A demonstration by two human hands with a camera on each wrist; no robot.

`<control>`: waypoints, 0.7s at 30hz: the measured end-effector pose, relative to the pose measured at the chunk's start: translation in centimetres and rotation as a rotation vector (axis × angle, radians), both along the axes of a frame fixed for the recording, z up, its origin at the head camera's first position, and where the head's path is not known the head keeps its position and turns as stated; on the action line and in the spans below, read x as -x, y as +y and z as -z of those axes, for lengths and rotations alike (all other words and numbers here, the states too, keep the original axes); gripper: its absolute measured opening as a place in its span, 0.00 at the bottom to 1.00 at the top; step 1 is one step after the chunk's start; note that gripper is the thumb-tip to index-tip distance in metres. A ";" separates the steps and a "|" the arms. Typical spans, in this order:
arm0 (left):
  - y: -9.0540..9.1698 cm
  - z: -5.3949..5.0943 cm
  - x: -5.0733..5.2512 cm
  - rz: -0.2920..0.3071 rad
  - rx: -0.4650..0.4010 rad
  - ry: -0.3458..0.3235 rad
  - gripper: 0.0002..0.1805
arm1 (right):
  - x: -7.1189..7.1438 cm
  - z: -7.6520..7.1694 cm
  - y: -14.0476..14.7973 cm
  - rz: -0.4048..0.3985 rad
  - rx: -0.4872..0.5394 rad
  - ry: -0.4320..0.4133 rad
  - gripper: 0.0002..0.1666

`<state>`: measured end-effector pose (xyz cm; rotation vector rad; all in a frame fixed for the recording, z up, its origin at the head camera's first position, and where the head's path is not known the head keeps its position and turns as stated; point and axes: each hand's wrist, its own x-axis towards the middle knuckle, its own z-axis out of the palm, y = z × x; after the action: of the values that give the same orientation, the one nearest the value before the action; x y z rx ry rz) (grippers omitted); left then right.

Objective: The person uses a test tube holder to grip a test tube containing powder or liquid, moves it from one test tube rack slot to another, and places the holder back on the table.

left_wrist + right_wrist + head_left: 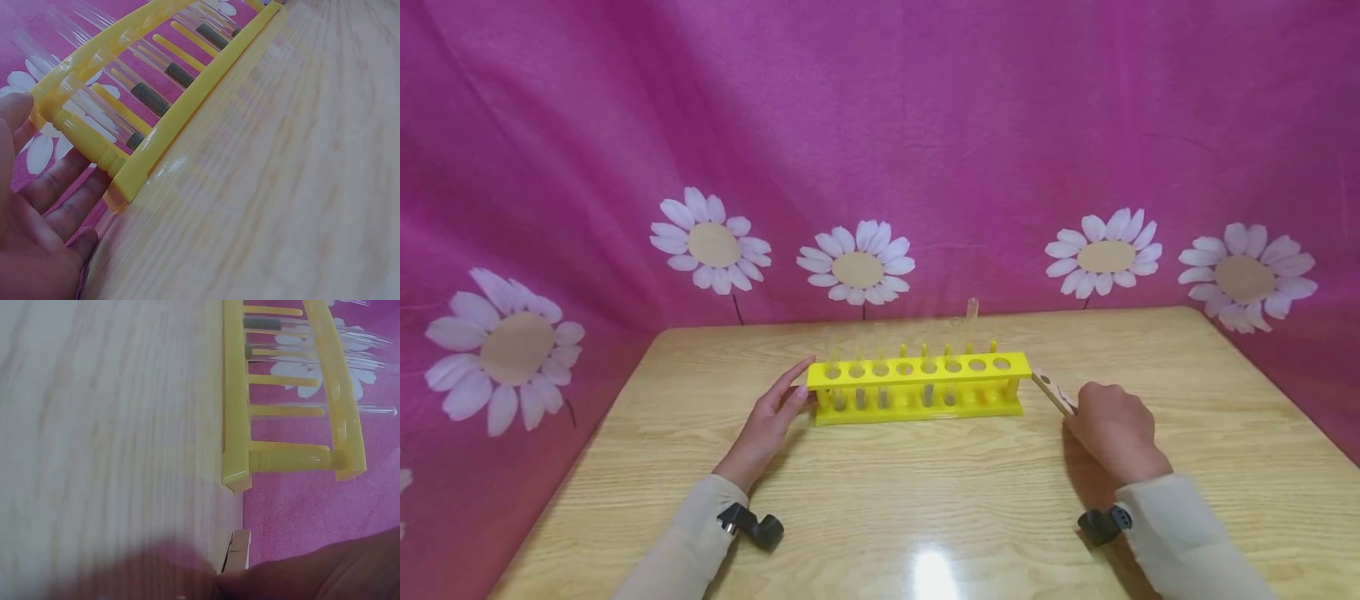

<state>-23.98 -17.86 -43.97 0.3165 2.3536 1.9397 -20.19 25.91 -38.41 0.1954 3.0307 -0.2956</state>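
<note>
A yellow test tube rack (917, 372) stands upright on the table. My left hand (767, 429) holds its left end, with the thumb in front and fingers extending behind. In the left wrist view the fingers (69, 200) lie by the end post of the rack (206, 87). Several clear tubes stand in the holes, some with dark contents, such as this tube (150, 99). My right hand (1116, 429) grips a wooden clamp (1054, 392), whose tip is near the rack's right end. One clear tube (378, 411) shows its rounded end beyond the rack's top bar.
The wood-patterned table (925, 492) extends in front of the rack and to both sides. Behind it hangs a magenta cloth (925, 150) with large white flowers. Small black devices (763, 532) are strapped at both sleeves.
</note>
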 end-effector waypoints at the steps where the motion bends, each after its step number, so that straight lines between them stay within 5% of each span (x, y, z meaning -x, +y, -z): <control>1: 0.0 0.0 0.0 0.001 0.000 0.004 0.28 | 0.0 0.0 -0.1 0.005 -0.003 0.003 0.13; 13: 0.1 0.0 -0.1 0.006 -0.022 -0.004 0.28 | -0.1 -0.2 1.2 0.008 0.049 0.007 0.13; 21: 0.1 -0.2 -0.2 0.000 -0.018 -0.001 0.27 | -0.1 -1.6 1.6 0.004 0.131 0.096 0.15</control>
<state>-23.78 -17.72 -43.77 0.3162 2.3366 1.9621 -20.12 27.53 -36.80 0.1825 3.0907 -0.5166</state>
